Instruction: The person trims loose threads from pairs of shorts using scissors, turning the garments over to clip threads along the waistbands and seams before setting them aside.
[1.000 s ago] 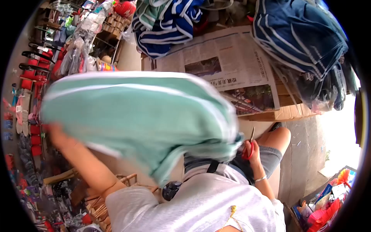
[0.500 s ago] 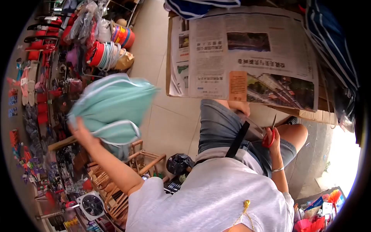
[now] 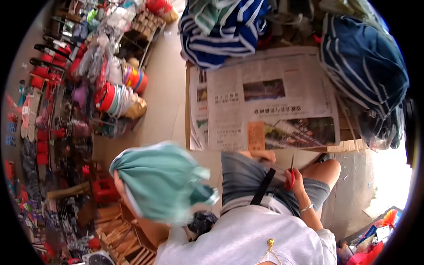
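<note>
In my left hand (image 3: 118,182), closed on its left edge, hangs a green cloth piece with white trim (image 3: 159,181), bunched and partly blurred; it looks like a garment. It is held out to the left of my lap, above the floor. My right hand (image 3: 297,180) grips red-handled scissors (image 3: 290,179) over my right thigh, with the blades pointing away from me. Newspaper (image 3: 269,101) covers the table in front of my knees. Blue cloth with white stripes (image 3: 225,37) is heaped at the table's far left, with some green cloth on it.
A dark blue bundle with white trim (image 3: 366,66) sits at the table's right. Shelves of crowded goods, including ribbon rolls (image 3: 134,78), line the left side. Beside me are a wooden rack (image 3: 110,221), a red stool (image 3: 105,190) and a black plastic bag (image 3: 202,222). Colourful packets lie lower right.
The green cloth has swung downward and right, nearer my body, still in my left hand. My right hand keeps the scissors. The view has tilted up, showing more of the table's far side.
</note>
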Demonstrator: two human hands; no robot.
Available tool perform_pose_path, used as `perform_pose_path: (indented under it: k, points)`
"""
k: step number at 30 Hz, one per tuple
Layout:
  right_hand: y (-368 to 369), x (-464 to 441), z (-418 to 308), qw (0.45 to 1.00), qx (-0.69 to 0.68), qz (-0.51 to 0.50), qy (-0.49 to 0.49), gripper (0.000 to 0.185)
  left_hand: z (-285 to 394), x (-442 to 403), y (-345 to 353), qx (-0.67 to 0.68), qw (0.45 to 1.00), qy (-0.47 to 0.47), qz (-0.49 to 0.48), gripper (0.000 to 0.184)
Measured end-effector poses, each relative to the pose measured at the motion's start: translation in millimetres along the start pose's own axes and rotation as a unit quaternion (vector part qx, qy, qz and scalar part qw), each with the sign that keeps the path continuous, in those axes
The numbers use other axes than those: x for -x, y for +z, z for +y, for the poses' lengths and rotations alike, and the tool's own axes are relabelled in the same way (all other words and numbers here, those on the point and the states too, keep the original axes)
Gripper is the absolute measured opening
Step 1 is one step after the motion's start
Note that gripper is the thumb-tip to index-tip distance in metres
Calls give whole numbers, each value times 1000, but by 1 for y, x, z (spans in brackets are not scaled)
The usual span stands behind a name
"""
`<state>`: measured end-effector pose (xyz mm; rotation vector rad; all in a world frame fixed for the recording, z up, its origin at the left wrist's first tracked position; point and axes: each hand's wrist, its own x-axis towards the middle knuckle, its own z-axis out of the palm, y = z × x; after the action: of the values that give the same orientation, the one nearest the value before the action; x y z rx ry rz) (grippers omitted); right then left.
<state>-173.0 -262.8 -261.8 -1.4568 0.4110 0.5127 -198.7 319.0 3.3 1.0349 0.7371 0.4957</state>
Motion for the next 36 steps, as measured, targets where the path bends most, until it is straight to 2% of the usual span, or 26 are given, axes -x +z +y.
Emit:
perform_pose_path:
  k: [3, 4, 9, 11, 12, 14, 17, 19, 21, 22, 25, 27, 29, 31, 36]
  points:
    - [-11, -8, 6, 994, -77, 71, -38, 25, 6, -7, 10, 23, 1000, 12, -2, 42]
    - [-14, -7, 2, 992, -92, 84, -21, 24, 8, -12, 18, 28, 999, 16, -1, 43]
    - [-22, -3, 6, 988, -122, 89, -36, 28, 53, -62, 96, 10, 997, 77, -22, 44]
    - [-26, -1, 8, 989, -117, 82, -22, 30, 85, -87, 156, -21, 992, 122, -11, 43]
    - [-29, -1, 12, 989, -119, 84, -29, 29, 110, -118, 179, -30, 986, 160, -42, 40]
    - [-31, 1, 11, 986, -133, 94, -29, 28, 151, -125, 268, -43, 964, 245, -90, 35]
    - [-33, 1, 16, 980, -160, 111, -25, 27, 183, -96, 406, -4, 872, 447, -199, 31]
    - [-34, -3, 20, 981, -144, 124, -34, 29, 179, -50, 481, 15, 850, 483, -212, 38]
    - [-35, -5, 19, 980, -151, 125, -40, 29, 174, -47, 537, 39, 866, 464, -185, 45]
    - [-35, -6, 20, 980, -152, 124, -44, 30, 163, -46, 556, 30, 858, 462, -225, 48]
    - [-37, -10, 22, 979, -148, 131, -44, 31, 112, -56, 592, -61, 853, 419, -304, 48]
    - [-37, -6, 12, 981, -141, 132, -33, 31, 63, -55, 593, -170, 830, 427, -316, 45]
    - [-40, -11, 16, 981, -145, 130, -25, 30, 14, -60, 585, -346, 750, 505, -248, 40]
    - [-41, -10, 15, 980, -148, 132, -18, 30, -13, -69, 573, -437, 636, 583, -255, 37]
    - [-45, -8, 6, 986, -114, 120, -31, 29, -13, -61, 564, -416, 651, 555, -308, 37]
